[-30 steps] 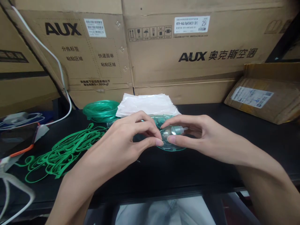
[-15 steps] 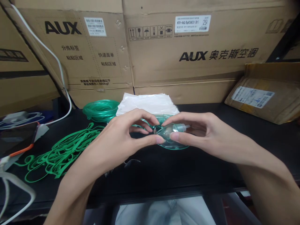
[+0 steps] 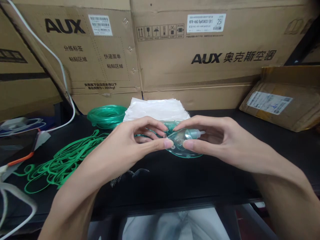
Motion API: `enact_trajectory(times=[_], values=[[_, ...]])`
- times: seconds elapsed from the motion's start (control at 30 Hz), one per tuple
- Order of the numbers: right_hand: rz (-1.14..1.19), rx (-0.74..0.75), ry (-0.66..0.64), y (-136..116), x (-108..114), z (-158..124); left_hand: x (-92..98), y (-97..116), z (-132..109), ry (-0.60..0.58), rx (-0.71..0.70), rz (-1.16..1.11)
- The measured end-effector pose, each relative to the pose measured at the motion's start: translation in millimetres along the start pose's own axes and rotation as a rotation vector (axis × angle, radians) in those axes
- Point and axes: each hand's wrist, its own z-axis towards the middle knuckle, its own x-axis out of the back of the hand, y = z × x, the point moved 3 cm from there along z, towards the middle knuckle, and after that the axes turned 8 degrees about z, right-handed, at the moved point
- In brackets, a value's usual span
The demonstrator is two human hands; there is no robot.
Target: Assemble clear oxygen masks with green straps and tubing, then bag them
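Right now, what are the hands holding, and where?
A clear green mask: the left hand and right hand each pinch its domed middle between thumb and forefinger, beside the white connector.

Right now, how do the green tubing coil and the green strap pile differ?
The tubing coil is translucent and wound in a neat ring; the strap pile is opaque flat bands in a loose tangle. The tubing coil lies farther back; the strap pile sprawls nearer. Both are green and lie on the black table.
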Motion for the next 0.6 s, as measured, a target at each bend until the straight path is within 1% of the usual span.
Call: enact_trajectory(times=[0.1, 0.17, 0.23, 0.33, 0.5, 0.6], values=[[-0.014, 0.055, 0.039, -1, 0, -1, 0.1, -3, 1, 0.029, 0.046, -0.015], [-0.035, 0.098, 0.079, -1, 0, -1, -1.7, -4, 1, 0.009, 0.085, -0.025], [-0.067, 0.131, 0.123, 0, 0, -2, -4.7, -2, 2, -0.024, 0.088, -0.022], [-0.113, 0.178, 0.168, 1, 0, -2, -10.1, 5, 2, -0.014, 0.038, -0.010], [-0.107, 0.222, 0.197, 3, -9, 2, -18.1, 17, 4, 0.118, -0.047, -0.091], [-0.050, 0.266, 0.262, 3, -16, 4, -19.2, 18, 4, 0.173, -0.129, -0.109]])
